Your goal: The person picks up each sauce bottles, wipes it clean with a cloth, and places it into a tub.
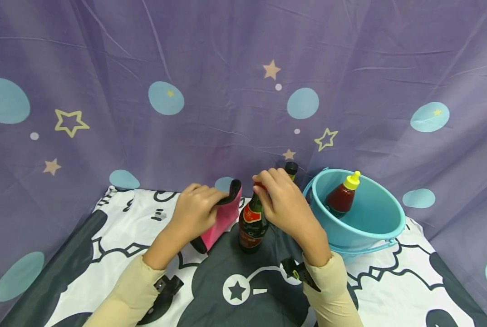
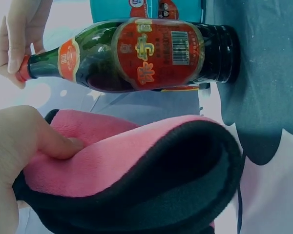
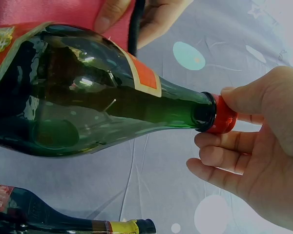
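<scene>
A dark green glass bottle (image 1: 252,229) with a red and gold label stands upright on the dark part of the printed sheet. My right hand (image 1: 286,206) pinches its red cap (image 3: 225,115) between thumb and fingers. To the bottle's left, my left hand (image 1: 196,209) grips a pink cloth (image 2: 107,151) with black edging, thumb on the pink side. The cloth is folded over, with its dark underside (image 2: 185,180) showing in the left wrist view, and hangs beside the bottle.
A second dark bottle (image 3: 44,214) with a yellow neck band stands behind my right hand. On the right is a light blue bucket (image 1: 321,218) holding a dark red squeeze bottle (image 1: 341,198) with a yellow cap. A purple patterned curtain (image 1: 227,68) hangs behind.
</scene>
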`<state>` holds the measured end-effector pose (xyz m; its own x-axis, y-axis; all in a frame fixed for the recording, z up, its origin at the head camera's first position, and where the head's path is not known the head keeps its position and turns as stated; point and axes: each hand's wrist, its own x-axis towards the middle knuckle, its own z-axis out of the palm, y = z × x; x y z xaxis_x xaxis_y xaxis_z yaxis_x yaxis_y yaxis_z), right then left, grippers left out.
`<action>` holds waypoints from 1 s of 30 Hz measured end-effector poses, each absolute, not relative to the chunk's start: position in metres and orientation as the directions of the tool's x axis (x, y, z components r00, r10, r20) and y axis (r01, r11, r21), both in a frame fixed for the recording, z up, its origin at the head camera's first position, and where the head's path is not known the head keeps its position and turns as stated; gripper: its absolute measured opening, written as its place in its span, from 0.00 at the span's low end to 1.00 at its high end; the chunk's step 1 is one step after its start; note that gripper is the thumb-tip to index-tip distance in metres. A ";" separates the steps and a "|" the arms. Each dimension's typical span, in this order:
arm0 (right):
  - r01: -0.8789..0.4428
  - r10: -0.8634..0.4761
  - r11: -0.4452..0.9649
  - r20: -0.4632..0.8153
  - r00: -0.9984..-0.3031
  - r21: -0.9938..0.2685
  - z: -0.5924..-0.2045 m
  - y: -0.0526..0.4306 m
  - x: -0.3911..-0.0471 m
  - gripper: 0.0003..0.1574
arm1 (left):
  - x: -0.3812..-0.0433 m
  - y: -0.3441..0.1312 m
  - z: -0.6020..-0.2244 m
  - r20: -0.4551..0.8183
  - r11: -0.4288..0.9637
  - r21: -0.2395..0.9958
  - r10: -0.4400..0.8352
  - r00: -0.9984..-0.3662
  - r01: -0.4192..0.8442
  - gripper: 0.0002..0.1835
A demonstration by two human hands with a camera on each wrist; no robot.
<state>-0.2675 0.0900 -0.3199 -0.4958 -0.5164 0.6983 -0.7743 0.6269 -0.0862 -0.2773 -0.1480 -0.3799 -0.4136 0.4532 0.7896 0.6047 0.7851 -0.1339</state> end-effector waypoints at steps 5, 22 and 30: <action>-0.771 -0.513 0.630 0.692 -0.507 -0.098 -0.320 0.090 -0.267 0.08 | -0.275 -0.146 -0.376 0.843 0.790 -0.104 0.392 -0.368 0.604 0.18; -0.767 -0.513 0.640 0.716 -0.473 -0.049 -0.320 0.091 -0.267 0.06 | -0.270 -0.122 -0.377 0.952 0.695 -0.183 0.302 -0.052 0.695 0.18; -0.769 -0.516 0.637 0.715 -0.471 -0.047 -0.320 0.090 -0.268 0.07 | -0.270 -0.111 -0.391 0.938 0.603 -0.149 0.336 -0.080 0.784 0.14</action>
